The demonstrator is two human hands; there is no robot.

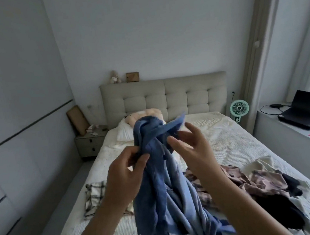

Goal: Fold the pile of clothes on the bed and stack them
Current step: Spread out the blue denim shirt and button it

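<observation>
I hold a crumpled blue garment [158,184] up in the air above the bed [230,143]. My left hand [124,175] pinches a bunch of its fabric at the upper left. Beside the garment's top, my right hand [190,150] has its fingers spread and loose, and a strip of blue cloth runs past its fingertips; whether they pinch it I cannot tell. The garment hangs twisted down to the mattress. A checked piece [94,197] lies folded flat on the bed's left. To the right lies a pile of loose clothes [264,186], pink-patterned, cream and black.
A padded headboard [164,97], a white pillow [125,132] and a plush toy [142,116] are at the bed's far end. A nightstand [90,142] stands at the left. On the right, a green fan [239,108] and a ledge with a laptop [304,112].
</observation>
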